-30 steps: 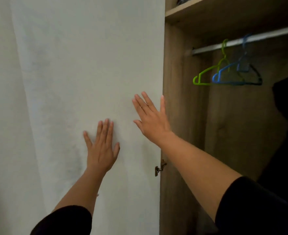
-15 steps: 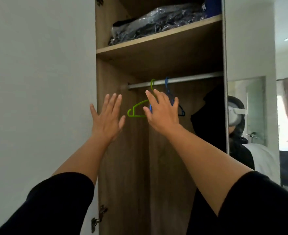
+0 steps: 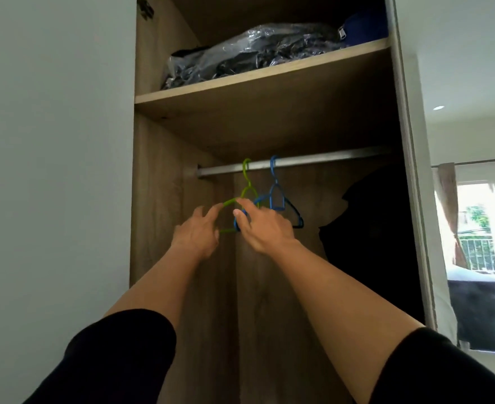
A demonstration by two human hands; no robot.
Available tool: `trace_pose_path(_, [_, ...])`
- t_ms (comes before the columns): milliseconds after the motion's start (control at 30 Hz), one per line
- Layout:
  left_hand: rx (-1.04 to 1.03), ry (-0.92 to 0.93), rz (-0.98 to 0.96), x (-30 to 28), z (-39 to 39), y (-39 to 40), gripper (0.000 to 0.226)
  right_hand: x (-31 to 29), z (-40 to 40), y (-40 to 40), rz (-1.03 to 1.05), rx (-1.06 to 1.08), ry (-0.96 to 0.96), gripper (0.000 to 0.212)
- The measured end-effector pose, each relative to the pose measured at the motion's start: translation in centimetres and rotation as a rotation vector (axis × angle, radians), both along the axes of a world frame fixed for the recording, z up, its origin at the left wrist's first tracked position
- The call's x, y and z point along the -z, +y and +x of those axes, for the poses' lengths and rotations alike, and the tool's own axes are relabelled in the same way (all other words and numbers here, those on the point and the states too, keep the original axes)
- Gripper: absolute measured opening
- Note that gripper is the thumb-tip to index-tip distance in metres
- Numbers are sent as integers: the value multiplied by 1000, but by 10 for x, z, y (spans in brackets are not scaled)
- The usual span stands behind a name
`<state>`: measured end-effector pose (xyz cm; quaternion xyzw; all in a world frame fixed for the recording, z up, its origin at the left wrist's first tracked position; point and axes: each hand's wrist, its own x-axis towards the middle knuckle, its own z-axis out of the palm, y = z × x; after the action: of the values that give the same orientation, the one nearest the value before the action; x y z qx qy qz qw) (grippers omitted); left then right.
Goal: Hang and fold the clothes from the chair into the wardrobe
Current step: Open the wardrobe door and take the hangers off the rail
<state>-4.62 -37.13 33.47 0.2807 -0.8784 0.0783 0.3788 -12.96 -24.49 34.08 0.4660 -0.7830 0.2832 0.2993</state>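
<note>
Both hands have reached in from mid-air to the green hanger (image 3: pixel 241 196) on the wardrobe rail (image 3: pixel 313 163), left hand (image 3: pixel 195 236) and right hand (image 3: pixel 265 228) with loose fingers touching its light, stiff, slippery frame, best grasped at the shoulder bar

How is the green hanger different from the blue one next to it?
The green hanger hangs further left on the rail; the blue hanger hangs to its right. Both hands reach the green hanger's arm, and the right hand partly covers the blue one. Both are empty.
</note>
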Motion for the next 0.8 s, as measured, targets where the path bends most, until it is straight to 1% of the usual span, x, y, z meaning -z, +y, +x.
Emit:
trace_pose_path(67, [50,44,29,-3,-5,-6,60,-1,-2,-6,-8,5,-2,42])
trace_pose_path(167, [52,94,90,-8,-14,-8,56,-1,-4,-13,-23,24,-18,44])
trace_pose_path(233, [52,122,115,-8,-20,-8,43,1,-4,-17,-37,63,-18,46])
trace_pose_path(300, [72,199,109,-8,-23,-6,31,3,-5,-20,-54,93,-12,41])
trace_pose_path(333, [81,250,104,-8,-24,-5,28,4,-5,-22,-61,100,-14,38])
trace_pose_path(433, [97,376,95,-9,-25,-1,25,6,-7,-24,-70,105,-33,36])
trace_pose_path(500, [107,423,98,-10,-25,1,24,7,-9,-23,-71,98,-40,35])
trace_pose_path(633, [101,463,75,-12,-25,7,24,9,-11,-20,-58,61,-56,33])
trace_pose_path(800, [102,504,120,-18,-24,10,25,10,-14,-12,-47,50,-81,33])
